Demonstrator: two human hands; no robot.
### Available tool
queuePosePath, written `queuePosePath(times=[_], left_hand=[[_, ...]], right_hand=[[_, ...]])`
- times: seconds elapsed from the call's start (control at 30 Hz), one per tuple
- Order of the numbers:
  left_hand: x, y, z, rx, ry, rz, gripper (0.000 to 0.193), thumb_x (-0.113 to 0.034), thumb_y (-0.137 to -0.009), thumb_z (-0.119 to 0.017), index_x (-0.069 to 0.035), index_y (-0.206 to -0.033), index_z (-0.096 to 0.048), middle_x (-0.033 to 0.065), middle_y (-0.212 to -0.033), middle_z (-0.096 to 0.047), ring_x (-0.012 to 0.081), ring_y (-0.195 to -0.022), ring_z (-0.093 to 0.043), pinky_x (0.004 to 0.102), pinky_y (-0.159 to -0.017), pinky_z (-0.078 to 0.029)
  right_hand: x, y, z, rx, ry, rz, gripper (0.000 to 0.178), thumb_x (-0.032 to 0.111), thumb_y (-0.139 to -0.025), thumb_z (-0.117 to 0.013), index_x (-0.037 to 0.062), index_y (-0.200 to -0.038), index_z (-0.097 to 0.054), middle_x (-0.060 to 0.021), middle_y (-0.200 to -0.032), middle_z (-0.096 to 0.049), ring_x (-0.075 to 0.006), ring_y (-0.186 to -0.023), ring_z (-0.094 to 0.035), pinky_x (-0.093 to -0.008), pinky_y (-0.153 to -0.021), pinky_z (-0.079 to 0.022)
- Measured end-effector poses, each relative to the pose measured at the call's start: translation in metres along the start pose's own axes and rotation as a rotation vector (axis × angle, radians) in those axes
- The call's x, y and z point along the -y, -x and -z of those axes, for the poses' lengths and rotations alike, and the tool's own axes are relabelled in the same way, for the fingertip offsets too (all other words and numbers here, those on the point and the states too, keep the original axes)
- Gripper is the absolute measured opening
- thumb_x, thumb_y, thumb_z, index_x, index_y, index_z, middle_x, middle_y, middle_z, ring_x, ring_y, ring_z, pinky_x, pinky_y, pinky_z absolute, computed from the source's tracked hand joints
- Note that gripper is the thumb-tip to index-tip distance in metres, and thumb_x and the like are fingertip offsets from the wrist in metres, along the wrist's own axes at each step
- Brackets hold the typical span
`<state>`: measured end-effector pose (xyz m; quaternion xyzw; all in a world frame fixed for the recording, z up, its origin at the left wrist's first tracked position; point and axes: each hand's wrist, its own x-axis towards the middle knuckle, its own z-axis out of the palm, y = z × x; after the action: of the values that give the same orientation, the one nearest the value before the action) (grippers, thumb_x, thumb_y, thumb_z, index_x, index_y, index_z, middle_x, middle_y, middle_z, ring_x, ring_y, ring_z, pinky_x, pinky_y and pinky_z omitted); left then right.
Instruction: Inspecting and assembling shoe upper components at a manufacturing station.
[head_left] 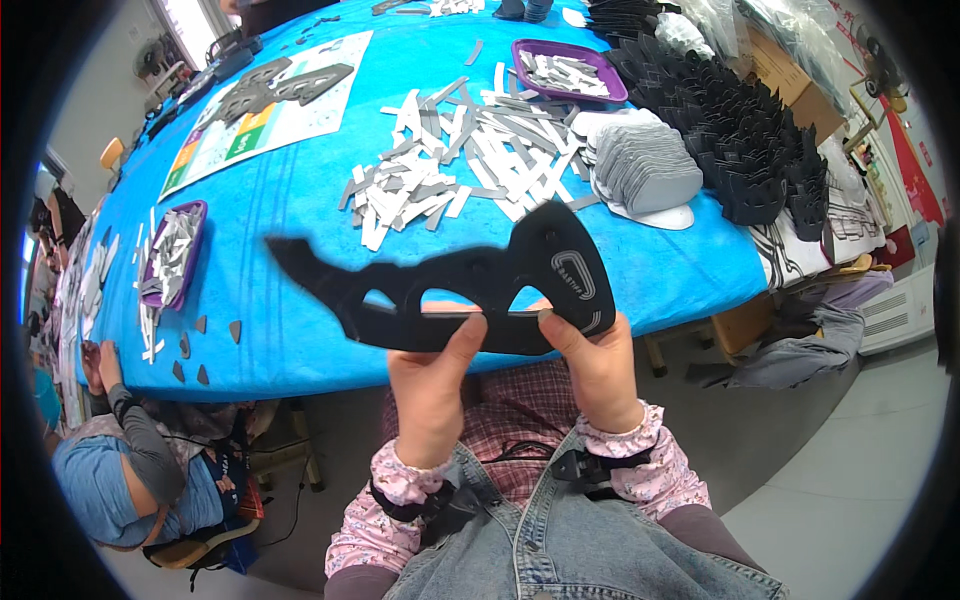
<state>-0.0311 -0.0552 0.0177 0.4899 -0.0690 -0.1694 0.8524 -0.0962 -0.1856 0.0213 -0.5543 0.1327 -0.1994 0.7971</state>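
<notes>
Both hands hold up a black, curved, padded-looking piece (pixel 478 268) in front of me, above the near edge of the table. Its several cut-out openings let what lies behind show through, and a pale printed mark sits near its right end. My left hand (pixel 430 395) grips the lower edge near the middle, thumb on the front. With the thumb over the lower right, my right hand (pixel 604 372) pinches the same edge. The fingers behind the piece are mostly hidden. Beyond it, grey and white strips (pixel 420 180) lie heaped on the blue table cover (pixel 300 215).
Two purple trays of strips, one far (pixel 617 90) and one left (pixel 203 215), stand on the table. To the right are stacked grey rounded pieces (pixel 650 165) and many black pieces (pixel 740 150). A printed sheet (pixel 320 115) bears dark parts. At left sits another person (pixel 130 470).
</notes>
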Motion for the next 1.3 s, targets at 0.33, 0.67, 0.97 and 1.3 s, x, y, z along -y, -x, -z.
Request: queuePosePath(times=[0.33,0.67,0.97,1.3], left_hand=[[-0.011,0.003,0.004,-0.025,0.012,-0.106,0.017,-0.008,-0.081,-0.065,-0.003,-0.097,-0.062,0.0028,-0.094,-0.062,0.0092,-0.087,-0.056,0.0236,-0.079,-0.042],[-0.016,0.013,0.018,-0.003,-0.097,-0.162,0.013,-0.012,-0.087,-0.057,-0.004,-0.097,-0.058,0.0017,-0.094,-0.061,0.0093,-0.086,-0.055,0.0245,-0.079,-0.042],[-0.009,-0.002,0.03,0.192,-0.013,-0.112,0.046,-0.035,-0.091,-0.047,-0.003,-0.123,-0.04,0.0125,-0.122,-0.045,0.0214,-0.112,-0.046,0.0344,-0.093,-0.04],[-0.011,-0.001,0.018,0.226,-0.113,0.215,0.041,-0.009,-0.088,-0.051,0.0,-0.125,-0.039,0.0113,-0.117,-0.053,0.0191,-0.107,-0.052,0.0317,-0.091,-0.041]], right_hand=[[0.017,0.004,0.009,-0.002,0.026,0.049,0.018,0.014,-0.079,-0.067,-0.0006,-0.088,-0.062,-0.002,-0.08,-0.062,-0.0058,-0.071,-0.054,-0.0208,-0.064,-0.042],[0.027,0.022,0.03,0.023,0.133,0.106,0.016,0.011,-0.078,-0.067,-0.0004,-0.089,-0.063,-0.0016,-0.079,-0.062,-0.0058,-0.072,-0.055,-0.0205,-0.064,-0.043],[0.02,0.02,0.032,-0.136,0.164,0.241,0.019,-0.001,-0.078,-0.063,0.0009,-0.097,-0.061,-0.0052,-0.088,-0.064,-0.0115,-0.08,-0.058,-0.0249,-0.07,-0.046],[0.028,0.013,0.023,0.387,0.938,0.714,0.05,0.026,-0.072,-0.069,0.006,-0.115,-0.052,-0.0146,-0.113,-0.053,-0.03,-0.106,-0.049,-0.0424,-0.092,-0.035]])
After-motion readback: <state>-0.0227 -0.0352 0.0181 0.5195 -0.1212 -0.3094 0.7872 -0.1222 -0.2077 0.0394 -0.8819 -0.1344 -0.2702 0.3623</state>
